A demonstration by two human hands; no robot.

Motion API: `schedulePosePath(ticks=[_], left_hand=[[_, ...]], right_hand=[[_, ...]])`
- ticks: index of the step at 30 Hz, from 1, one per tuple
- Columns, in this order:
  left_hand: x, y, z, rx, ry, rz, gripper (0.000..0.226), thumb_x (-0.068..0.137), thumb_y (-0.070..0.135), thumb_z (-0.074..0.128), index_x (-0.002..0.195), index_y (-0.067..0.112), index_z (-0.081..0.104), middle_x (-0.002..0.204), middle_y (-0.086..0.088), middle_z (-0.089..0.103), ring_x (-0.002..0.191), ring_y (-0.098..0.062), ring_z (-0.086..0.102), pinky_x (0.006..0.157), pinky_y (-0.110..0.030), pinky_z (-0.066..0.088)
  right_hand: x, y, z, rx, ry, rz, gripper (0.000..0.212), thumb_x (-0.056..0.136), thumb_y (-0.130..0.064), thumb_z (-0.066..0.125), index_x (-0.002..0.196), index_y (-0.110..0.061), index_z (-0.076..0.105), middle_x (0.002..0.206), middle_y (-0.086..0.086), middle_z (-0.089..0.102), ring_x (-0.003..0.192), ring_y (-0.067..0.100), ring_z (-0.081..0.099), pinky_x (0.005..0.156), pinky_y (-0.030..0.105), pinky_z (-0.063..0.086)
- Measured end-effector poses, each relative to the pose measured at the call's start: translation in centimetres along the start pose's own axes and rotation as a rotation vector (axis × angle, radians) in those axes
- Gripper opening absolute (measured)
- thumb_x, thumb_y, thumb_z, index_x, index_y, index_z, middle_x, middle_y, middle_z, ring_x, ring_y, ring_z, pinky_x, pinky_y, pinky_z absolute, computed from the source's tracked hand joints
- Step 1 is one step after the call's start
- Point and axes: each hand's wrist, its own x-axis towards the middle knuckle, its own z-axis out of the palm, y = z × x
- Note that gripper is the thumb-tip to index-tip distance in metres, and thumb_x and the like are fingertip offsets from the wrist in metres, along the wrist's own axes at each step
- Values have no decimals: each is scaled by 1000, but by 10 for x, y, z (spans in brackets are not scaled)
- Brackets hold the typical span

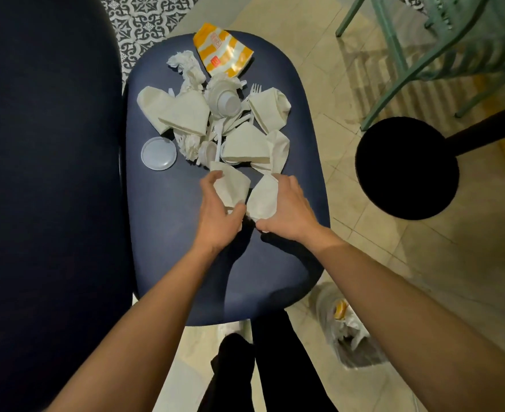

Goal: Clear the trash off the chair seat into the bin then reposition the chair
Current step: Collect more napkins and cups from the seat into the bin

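Observation:
A dark blue chair seat [171, 233] fills the middle, its tall backrest [46, 173] on the left. Trash covers its far half: folded white napkins [177, 111], crumpled tissue [183, 62], a white plastic cup [229, 104], a plastic fork [255, 89], a clear round lid [158, 153] and an orange-and-white wrapper [221, 52]. My left hand [218, 215] curls around a folded napkin [232, 182] at the near edge of the pile. My right hand [287, 206] grips a second napkin [263, 197] beside it. A clear bin bag [346, 331] with some trash inside sits on the floor at lower right.
A round black table base [405, 168] with its post stands on the tiled floor to the right. A green metal chair [423, 40] is at upper right. Patterned tiles show at the top. My dark-trousered legs [263, 367] are below the seat.

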Motion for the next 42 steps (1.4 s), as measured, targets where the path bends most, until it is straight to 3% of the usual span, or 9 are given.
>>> schedulePosePath(ticks=[4,8,15,23,29,32,35,39,42], left_hand=[[-21,7,13,-21,-100,-2,83,85,10,58,147,24,4,146,6,29,120,-6,36,95,-20,33],[-44,9,32,4,-211,-37,80,85,15,56,146,29,5,142,0,38,115,-23,50,92,-32,45],[-80,25,77,-31,-331,-30,76,78,24,51,141,35,10,135,2,43,112,-23,53,92,-42,49],[-140,20,157,-41,-468,58,71,88,7,54,144,21,13,131,12,35,103,0,50,82,-13,45],[-184,-2,220,-30,-526,-33,69,90,10,52,145,24,12,130,8,39,106,-13,52,96,-35,46],[-201,-18,246,-31,-523,-68,68,91,5,51,145,18,12,125,7,36,108,-11,45,81,-15,44],[-209,-37,267,-13,-514,-83,65,88,1,53,142,11,19,122,6,37,107,-8,45,71,-2,43],[-212,-70,301,52,-593,-165,68,85,7,54,142,17,19,130,-4,44,110,-27,55,86,-31,49],[-208,-99,328,141,-662,-160,76,79,21,56,143,19,16,137,-7,41,117,-29,52,97,-42,47]], right_hand=[[-32,22,0,36,51,66,102,62,-31,81,144,-23,20,137,4,32,128,24,35,103,40,39],[-65,47,3,68,138,148,104,60,-32,82,144,-23,20,138,3,32,128,25,37,102,40,40],[-122,98,2,157,205,257,104,61,-28,82,144,-21,20,142,3,29,130,23,35,103,39,39],[-193,179,8,207,216,385,103,64,-26,82,146,-17,20,140,6,30,131,24,34,104,35,37],[-234,256,22,471,258,541,82,72,-16,79,140,-14,31,131,8,50,121,26,49,92,30,42],[-240,287,34,470,267,598,54,86,-10,64,134,-6,38,129,16,54,120,32,51,92,32,42],[-239,308,50,438,253,627,51,91,-11,57,137,-3,36,135,16,50,125,31,47,98,32,39],[-233,339,81,393,201,671,46,94,-9,49,137,-3,36,135,16,47,125,31,46,99,35,38],[-219,366,113,360,209,687,41,93,-7,46,133,-3,39,132,15,49,120,31,49,97,35,41]])
